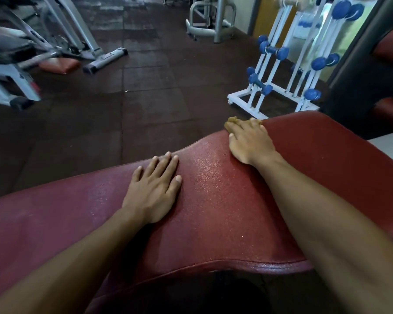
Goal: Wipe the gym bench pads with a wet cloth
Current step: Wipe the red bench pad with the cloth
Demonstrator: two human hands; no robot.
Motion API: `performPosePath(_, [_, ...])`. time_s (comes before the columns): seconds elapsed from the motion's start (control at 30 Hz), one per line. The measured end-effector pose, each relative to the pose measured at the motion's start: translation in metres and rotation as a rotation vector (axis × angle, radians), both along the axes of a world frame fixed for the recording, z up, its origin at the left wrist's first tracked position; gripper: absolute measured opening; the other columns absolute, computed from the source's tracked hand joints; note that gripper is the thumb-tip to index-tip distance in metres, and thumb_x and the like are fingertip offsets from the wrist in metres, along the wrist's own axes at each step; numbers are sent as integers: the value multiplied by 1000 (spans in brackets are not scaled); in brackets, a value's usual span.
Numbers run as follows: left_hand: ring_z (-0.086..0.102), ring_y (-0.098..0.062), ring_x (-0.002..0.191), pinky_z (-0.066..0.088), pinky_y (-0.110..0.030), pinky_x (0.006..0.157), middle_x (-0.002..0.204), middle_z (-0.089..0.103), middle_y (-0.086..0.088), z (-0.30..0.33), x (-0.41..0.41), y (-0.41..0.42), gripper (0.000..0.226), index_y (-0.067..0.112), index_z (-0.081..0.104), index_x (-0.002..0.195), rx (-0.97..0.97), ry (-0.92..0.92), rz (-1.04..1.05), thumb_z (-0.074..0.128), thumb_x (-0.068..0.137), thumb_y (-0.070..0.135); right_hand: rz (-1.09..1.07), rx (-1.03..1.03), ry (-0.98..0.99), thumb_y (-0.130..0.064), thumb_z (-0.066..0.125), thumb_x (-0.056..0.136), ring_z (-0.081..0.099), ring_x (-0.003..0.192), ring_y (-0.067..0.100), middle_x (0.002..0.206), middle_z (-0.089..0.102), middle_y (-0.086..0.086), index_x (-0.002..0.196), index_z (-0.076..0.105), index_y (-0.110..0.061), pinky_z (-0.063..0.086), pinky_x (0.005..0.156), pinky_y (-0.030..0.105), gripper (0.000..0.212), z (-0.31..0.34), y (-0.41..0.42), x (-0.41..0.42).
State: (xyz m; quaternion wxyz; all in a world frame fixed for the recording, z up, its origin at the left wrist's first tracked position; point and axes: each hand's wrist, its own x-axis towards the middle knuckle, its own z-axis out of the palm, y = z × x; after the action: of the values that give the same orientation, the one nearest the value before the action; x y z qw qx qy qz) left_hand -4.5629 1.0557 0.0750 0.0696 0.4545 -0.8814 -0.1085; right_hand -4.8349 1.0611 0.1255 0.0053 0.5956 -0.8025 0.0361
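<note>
1. Dark red textured vinyl bench pad point(213, 200) across centre and lower frame; centre patch glistening, judged already wiped.
2. Right hand point(250, 141) upper centre-right, fingers curled over small crumpled brownish wet cloth point(232, 120), pressing it on pad's far edge.
3. Left hand point(154, 189) centre frame, fingers spread flat, bracing on pad.
4. Duller left and far-right stretches judged outstanding.
</note>
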Motion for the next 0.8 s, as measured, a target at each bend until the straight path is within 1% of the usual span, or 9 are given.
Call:
performPosePath(0.1, [-12, -7, 146, -2, -42, 119, 158, -13, 17, -1, 2, -1, 68, 39, -8, 150, 7, 0, -3, -8, 86, 61, 203, -17, 23, -33, 28, 94, 26, 140, 34, 151, 39, 1, 140, 40, -30, 21, 114, 51, 48, -5, 8, 43])
performPosePath(0.2, [-12, -7, 145, -3, -41, 119, 157, -14, 18, 0, 2, -1, 70, 40, -8, 150, 10, -12, 0, -8, 84, 62, 381, 1, -8, -31, 32, 98, 15, 146, 30, 157, 29, 0, 148, 30, -30, 15, 117, 49, 50, -5, 48, 66])
performPosePath(0.27, [-12, -7, 146, -4, -41, 119, 157, -13, 18, 1, 1, 1, 70, 40, -8, 150, 17, -7, 4, -8, 84, 63, 442, 33, -32, -32, 29, 101, 6, 149, 24, 160, 19, -6, 151, 23, -34, 12, 117, 44, 51, -2, 76, 56])
performPosePath(0.33, [-11, -7, 146, -3, -42, 119, 158, -13, 17, 2, 0, 3, 70, 40, -7, 150, 21, -5, 4, -7, 85, 62, 423, 47, -47, -32, 29, 102, 3, 149, 19, 160, 15, -12, 152, 18, -37, 16, 116, 45, 52, 2, 89, 25])
performPosePath(0.4, [-12, -7, 146, -4, -42, 119, 158, -13, 17, 4, -1, 3, 69, 39, -8, 150, 23, -19, 8, -7, 85, 62, 287, 56, -56, -32, 28, 101, 3, 149, 20, 161, 13, -12, 153, 15, -36, 19, 116, 51, 53, 5, 84, -13])
performPosePath(0.47, [-12, -7, 146, -5, -41, 119, 158, -13, 17, 5, -1, 5, 68, 39, -8, 150, 19, -20, 16, -7, 86, 61, 124, 69, -25, -33, 25, 100, 5, 149, 27, 162, 11, -7, 153, 13, -32, 17, 117, 54, 54, 5, 63, -42])
performPosePath(0.6, [-14, -6, 145, -5, -40, 119, 157, -14, 18, 4, 1, 4, 67, 39, -8, 150, 24, -35, 24, -7, 87, 61, -12, 15, 6, -34, 26, 96, 15, 143, 39, 158, 25, 0, 147, 28, -30, 17, 114, 54, 52, 0, 14, -30])
performPosePath(0.67, [-12, -6, 146, -4, -40, 119, 158, -12, 18, 4, 1, 1, 68, 40, -7, 151, 21, -31, 17, -7, 86, 61, 23, 8, -18, -33, 27, 95, 17, 143, 38, 156, 30, 1, 145, 32, -30, 15, 114, 52, 50, 3, 3, -3])
performPosePath(0.8, [-9, -7, 146, -2, -41, 118, 158, -10, 18, 1, 1, 1, 67, 40, -4, 151, 6, -33, 17, -3, 87, 61, 272, -10, 39, -32, 34, 95, 20, 142, 36, 155, 32, 1, 147, 32, -28, 18, 113, 49, 52, -3, 38, 56])
